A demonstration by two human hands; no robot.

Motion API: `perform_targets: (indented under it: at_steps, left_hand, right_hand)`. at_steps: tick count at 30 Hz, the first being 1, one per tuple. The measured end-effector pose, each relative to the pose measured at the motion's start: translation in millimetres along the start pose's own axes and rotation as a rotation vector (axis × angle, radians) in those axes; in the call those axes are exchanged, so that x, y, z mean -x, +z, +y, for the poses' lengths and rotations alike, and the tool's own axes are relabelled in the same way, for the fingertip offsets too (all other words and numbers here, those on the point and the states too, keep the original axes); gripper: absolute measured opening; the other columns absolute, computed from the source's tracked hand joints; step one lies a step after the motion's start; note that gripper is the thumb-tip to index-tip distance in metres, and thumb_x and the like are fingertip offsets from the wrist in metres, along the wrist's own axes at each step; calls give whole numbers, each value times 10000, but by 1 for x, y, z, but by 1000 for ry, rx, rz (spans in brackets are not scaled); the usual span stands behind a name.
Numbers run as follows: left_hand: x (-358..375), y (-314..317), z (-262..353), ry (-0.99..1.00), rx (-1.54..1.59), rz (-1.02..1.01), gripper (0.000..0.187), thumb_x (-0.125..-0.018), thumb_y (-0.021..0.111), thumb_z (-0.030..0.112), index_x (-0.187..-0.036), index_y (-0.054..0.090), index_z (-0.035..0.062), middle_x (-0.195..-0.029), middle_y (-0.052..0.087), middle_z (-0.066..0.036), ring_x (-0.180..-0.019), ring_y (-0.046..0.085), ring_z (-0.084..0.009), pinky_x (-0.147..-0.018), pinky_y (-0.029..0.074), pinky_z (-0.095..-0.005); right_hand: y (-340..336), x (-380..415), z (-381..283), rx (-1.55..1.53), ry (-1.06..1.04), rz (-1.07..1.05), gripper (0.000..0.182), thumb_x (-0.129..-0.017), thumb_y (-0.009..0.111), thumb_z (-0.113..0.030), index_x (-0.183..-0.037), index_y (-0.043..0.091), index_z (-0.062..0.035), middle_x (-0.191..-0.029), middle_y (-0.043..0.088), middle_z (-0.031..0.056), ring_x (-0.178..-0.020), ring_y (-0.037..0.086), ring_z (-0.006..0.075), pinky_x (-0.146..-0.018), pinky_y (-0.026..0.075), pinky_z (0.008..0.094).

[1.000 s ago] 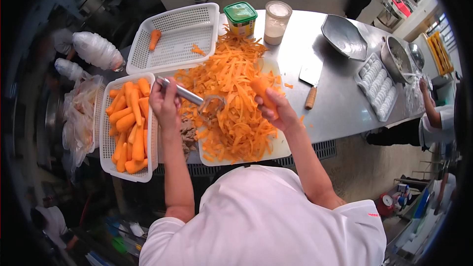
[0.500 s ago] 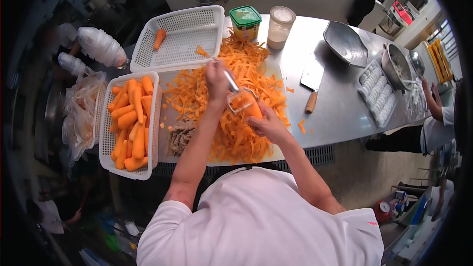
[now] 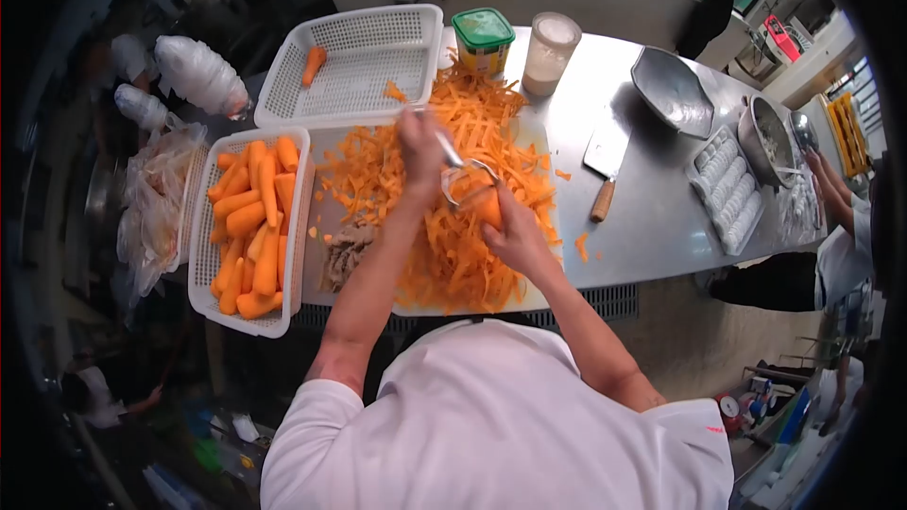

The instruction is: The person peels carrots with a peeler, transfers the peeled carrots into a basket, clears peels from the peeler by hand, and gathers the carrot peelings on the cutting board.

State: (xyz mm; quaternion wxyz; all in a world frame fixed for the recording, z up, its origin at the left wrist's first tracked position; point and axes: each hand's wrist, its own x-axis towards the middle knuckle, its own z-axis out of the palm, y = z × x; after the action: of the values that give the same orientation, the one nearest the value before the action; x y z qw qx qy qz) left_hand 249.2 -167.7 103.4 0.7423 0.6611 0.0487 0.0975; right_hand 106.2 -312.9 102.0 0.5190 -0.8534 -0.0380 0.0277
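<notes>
My left hand [image 3: 420, 146], slightly blurred, is closed round the handle of a peeler [image 3: 452, 155]. The peeler's wide head lies against an orange carrot [image 3: 490, 208]. That carrot's lower end is gripped in my right hand [image 3: 518, 234], fingers wrapped about it. Beneath both hands spreads a large heap of carrot peelings [image 3: 453, 269] over a pale cutting board [image 3: 535, 301]. To the left, a white basket [image 3: 304, 217] is full of carrots [image 3: 246, 217] without visible peel. Behind it, another white basket [image 3: 368, 61] contains a single darker carrot [image 3: 315, 66].
A cleaver [image 3: 603, 156] lies right of the heap. Behind stand a green-lidded tub [image 3: 483, 38] and a clear container [image 3: 551, 52]. Further right are a dark tray [image 3: 673, 90], a tray of white rolls [image 3: 727, 189], a metal bowl [image 3: 763, 137] and a co-worker's arm [image 3: 831, 184].
The peeler's head has turned and shifted slightly up along the carrot. My left hand has moved a little to the right, and the whole view has shifted slightly.
</notes>
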Motion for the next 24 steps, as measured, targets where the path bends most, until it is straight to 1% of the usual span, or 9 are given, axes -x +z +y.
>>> perform_targets:
  at_steps: [2,4,6,10,12,14,17,20,24]
  left_hand:
    - [-12,-1,-22,20,38,-93,195,-1024,443,203,-900,445,54,-637,528,-44,-494,528,-136,-449,452,-289]
    - [-38,-19,-13,-67,-39,230,190,-1024,461,198,-899,437,57,-632,518,-36,-490,521,-126,-453,438,-285]
    - [-26,-15,3,-83,169,219,193,-1027,459,205,-904,437,58,-632,515,-35,-504,527,-128,-463,425,-287]
    - [-11,3,-22,61,64,-73,174,-1013,451,176,-914,438,34,-628,520,-59,-542,552,-142,-487,439,-319]
    - [-48,-24,-39,25,-263,243,206,-1014,462,212,-990,461,8,-635,538,-73,-535,574,-176,-498,469,-357]
    - [-55,-35,-32,-38,-22,258,223,-1016,462,228,-1023,456,6,-651,537,-68,-527,555,-168,-485,463,-332]
    - [-19,-37,25,-227,135,75,171,-1005,481,200,-1052,431,43,-746,537,-59,-544,513,-119,-467,452,-283]
    - [11,-2,31,-152,78,77,157,-978,526,170,-1038,431,61,-767,535,-52,-567,519,-114,-485,455,-271]
    - [-14,-13,-5,-118,-55,16,175,-960,544,170,-1037,425,67,-834,536,-55,-625,546,-120,-536,477,-270]
  right_hand:
    - [4,-8,0,117,29,-10,595,-802,616,-95,-1348,409,22,-1054,625,280,-1000,578,483,-875,470,509]
    - [7,0,7,155,-44,48,556,-801,616,-79,-1316,429,18,-1021,616,285,-990,572,480,-857,473,493]
    - [2,-7,9,194,-119,122,516,-801,616,-63,-1283,449,15,-988,607,290,-980,565,477,-839,476,477]
    - [6,-4,6,253,12,26,497,-794,621,-42,-1262,464,16,-998,621,270,-958,604,443,-816,492,459]
    - [-1,2,10,247,-51,70,466,-807,621,-38,-1247,476,11,-986,644,241,-946,640,403,-799,508,436]
    - [-10,5,15,-306,59,-30,516,-860,669,-109,-1304,423,-20,-875,654,135,-726,665,240,-633,525,370]
    - [-20,5,-9,-869,276,-97,587,-911,674,-171,-1378,341,-41,-828,616,57,-676,605,120,-568,477,281]
    - [-14,-10,7,-600,372,-276,642,-925,675,-175,-1429,288,-88,-1028,605,65,-680,594,130,-589,481,256]
    - [1,5,8,-639,349,-339,604,-938,668,-199,-1418,317,-95,-1040,583,54,-688,553,123,-600,458,250]
